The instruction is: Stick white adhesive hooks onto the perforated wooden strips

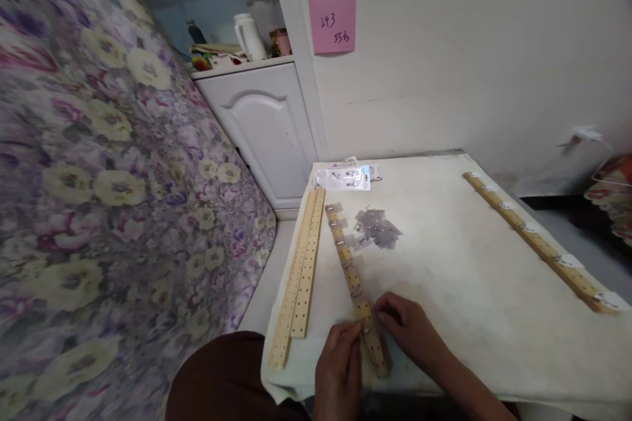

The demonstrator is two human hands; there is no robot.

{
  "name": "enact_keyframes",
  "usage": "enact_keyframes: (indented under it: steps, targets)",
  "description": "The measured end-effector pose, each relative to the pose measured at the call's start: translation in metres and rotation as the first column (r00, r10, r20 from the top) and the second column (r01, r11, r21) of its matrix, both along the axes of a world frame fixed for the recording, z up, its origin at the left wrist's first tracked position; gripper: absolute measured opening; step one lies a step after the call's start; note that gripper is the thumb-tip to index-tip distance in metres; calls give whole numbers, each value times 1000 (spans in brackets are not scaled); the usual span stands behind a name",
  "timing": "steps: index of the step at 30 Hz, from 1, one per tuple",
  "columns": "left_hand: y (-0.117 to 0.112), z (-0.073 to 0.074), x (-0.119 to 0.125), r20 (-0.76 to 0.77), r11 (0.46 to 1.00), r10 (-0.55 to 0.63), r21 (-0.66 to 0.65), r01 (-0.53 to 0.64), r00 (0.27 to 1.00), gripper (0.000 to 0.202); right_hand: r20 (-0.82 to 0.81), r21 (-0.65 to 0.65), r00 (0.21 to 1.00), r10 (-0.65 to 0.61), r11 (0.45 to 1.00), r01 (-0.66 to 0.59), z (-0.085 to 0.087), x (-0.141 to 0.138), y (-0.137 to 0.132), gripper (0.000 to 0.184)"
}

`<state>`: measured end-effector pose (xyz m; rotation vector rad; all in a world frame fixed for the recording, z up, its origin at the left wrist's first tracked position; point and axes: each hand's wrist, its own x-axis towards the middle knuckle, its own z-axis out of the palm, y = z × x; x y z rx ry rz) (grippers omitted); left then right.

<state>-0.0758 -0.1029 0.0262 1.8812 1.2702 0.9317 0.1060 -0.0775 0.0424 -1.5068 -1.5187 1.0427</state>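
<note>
A perforated wooden strip [351, 279] lies lengthwise on the white cloth-covered table [459, 276], with small clear packets stuck along its far half. My left hand [340, 368] and my right hand [409, 329] meet at the strip's near end. Both pinch at a tiny metal piece there, fingers curled together. What exactly each finger holds is too small to name. A loose pile of small clear packets [378, 229] lies just right of the strip's far end.
Two bare perforated strips [299, 279] lie side by side at the table's left edge. Another strip [540, 247] with packets attached runs along the right side. Packaged items [345, 177] sit at the far edge. A floral bedspread [99, 177] fills the left; a white cabinet [261, 125] stands behind.
</note>
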Motion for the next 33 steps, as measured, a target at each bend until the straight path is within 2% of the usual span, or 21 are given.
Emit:
enact_keyframes:
  steps: [11, 20, 33]
  targets:
    - [1, 6, 5, 12, 1000, 0, -15, 0, 1000, 23, 67, 53, 998, 18, 998, -22, -1, -1, -5, 11]
    - [4, 11, 11, 47, 998, 48, -46, -46, 998, 17, 147, 91, 989, 16, 995, -30, -3, -4, -12, 28]
    - [6, 15, 13, 10, 991, 80, -108, -79, 997, 15, 159, 83, 987, 17, 996, -30, 0, -5, -13, 23]
